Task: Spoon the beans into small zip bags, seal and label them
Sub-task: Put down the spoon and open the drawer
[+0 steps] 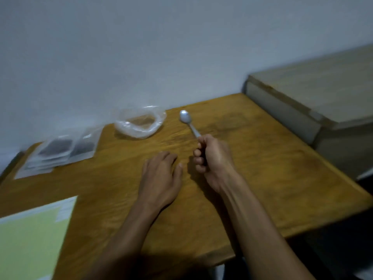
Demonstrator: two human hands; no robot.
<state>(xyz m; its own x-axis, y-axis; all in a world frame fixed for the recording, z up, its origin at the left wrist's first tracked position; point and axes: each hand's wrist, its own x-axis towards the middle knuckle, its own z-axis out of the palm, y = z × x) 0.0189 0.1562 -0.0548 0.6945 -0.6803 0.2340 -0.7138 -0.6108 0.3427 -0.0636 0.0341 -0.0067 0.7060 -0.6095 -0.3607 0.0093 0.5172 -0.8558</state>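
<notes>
Right hand: your right hand (pixel 212 156) is closed around the handle of the spoon (pixel 188 122). The bowl of the spoon points away from you and looks empty, though the picture is blurred.
Left hand: your left hand (pixel 161 178) lies flat on the wooden table (pixel 262 168), just to the left of the spoon hand, fingers loosely spread, holding nothing.
Beans: the big clear bag (pixel 141 123) stands open on the table to the left of the spoon bowl, near it but not touching. A brown mass shows inside, which I take for the beans that remain.
Filled bags: a few small zip bags (pixel 60 152) lie far to the left of the spoon, near the table edge, overlapping each other. Dark content shows in at least two of them. I cannot tell if they are sealed.
Labels: I cannot see any label on the small bags; the blur is too strong to be sure. A pale green sheet (pixel 30 235) lies to the left of the spoon and closer to you; whether it carries labels, I cannot tell.
Done, as I judge: some bags are already filled and put aside.
Left, as I judge: beans remain in the big bag, so more spooning is probably to come. No empty small bag is in your hand or beside the spoon now, so you need one first.
</notes>
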